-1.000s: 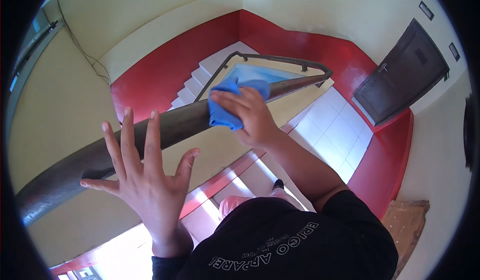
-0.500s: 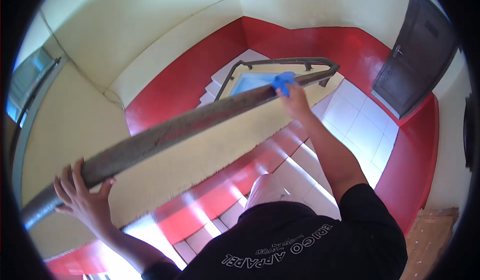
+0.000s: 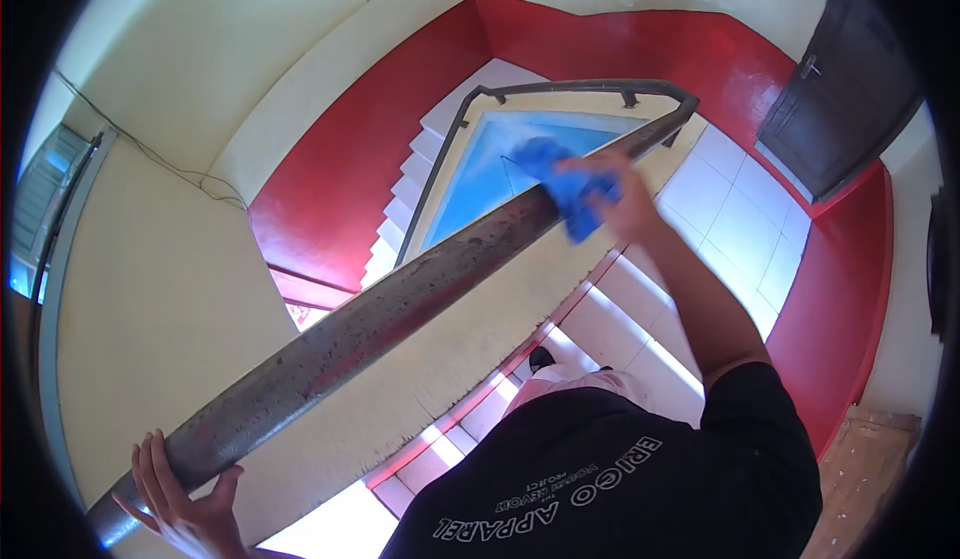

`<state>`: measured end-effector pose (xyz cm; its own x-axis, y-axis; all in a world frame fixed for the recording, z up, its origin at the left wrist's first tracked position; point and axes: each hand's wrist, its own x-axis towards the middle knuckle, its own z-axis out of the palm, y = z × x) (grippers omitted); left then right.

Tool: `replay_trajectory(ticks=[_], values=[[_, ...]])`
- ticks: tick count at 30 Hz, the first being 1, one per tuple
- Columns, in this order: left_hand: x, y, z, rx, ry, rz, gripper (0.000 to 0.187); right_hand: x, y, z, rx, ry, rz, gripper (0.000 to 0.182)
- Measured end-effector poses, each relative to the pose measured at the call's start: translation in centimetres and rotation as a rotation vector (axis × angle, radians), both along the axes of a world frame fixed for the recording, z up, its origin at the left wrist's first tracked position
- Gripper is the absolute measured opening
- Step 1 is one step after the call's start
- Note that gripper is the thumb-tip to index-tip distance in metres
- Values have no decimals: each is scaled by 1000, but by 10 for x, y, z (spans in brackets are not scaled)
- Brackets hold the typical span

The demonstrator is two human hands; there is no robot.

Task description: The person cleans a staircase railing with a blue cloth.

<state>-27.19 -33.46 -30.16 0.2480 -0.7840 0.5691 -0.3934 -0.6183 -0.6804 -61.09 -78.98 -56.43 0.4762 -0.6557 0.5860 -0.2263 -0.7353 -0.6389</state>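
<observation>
A dark, scuffed handrail [image 3: 370,324] slopes from the lower left up to the landing, above a cream wall. Its surface is worn and spotted. My left hand [image 3: 190,509] grips the rail low at the left, fingers over the far side and thumb on the near side. Farther up, my right hand [image 3: 628,204] is closed on a blue cloth [image 3: 572,191]. The cloth lies over the rail, one part spreading beyond the far side and another hanging down on the near side. Motion blurs the right fingers a little.
White-tiled stairs [image 3: 640,324] run below on my side, with a tiled landing [image 3: 735,209] at the right. A second flight [image 3: 400,199] lies beyond the rail, around a blue panel [image 3: 470,184]. A dark door [image 3: 840,84] and red-and-cream walls surround the stairwell.
The blue cloth has spread out from a small bunch, still at the rail's upper part. My left hand appears lower in the view, still on the rail. The camera view has tilted down.
</observation>
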Motion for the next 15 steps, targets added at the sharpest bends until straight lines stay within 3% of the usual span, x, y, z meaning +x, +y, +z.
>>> replay_trajectory(ticks=[1, 2, 4, 6, 7, 8, 9, 10, 11, 15], values=[[0, 1, 9, 59, 51, -14, 104, -20, -30, -27, 401, -61, -149, 26], [0, 4, 19, 117, 99, -28, 104, -34, -48, -43, 292, -144, -181, 24], [10, -3, 27, 233, 35, -178, 99, -33, -48, -49, 397, -170, -126, 25], [28, 5, 24, 249, 94, -250, 98, 8, 3, -6, 431, -299, -116, 26], [14, -12, 29, 271, 88, -353, 78, 26, 22, 21, 202, -163, -43, 31], [7, -21, 32, 249, 60, -380, 78, 44, 41, 47, -36, -63, 22, 37], [3, -26, 32, 215, 31, -409, 78, 63, 62, 48, -51, -159, 176, 40], [2, -34, 32, 185, 6, -439, 79, 78, 84, 58, -38, -80, 304, 47], [2, -34, 30, 160, 15, -424, 81, 88, 106, 73, -216, -4, 384, 53], [1, -38, 32, 173, 32, -418, 80, 80, 91, 57, -376, -31, 272, 55]])
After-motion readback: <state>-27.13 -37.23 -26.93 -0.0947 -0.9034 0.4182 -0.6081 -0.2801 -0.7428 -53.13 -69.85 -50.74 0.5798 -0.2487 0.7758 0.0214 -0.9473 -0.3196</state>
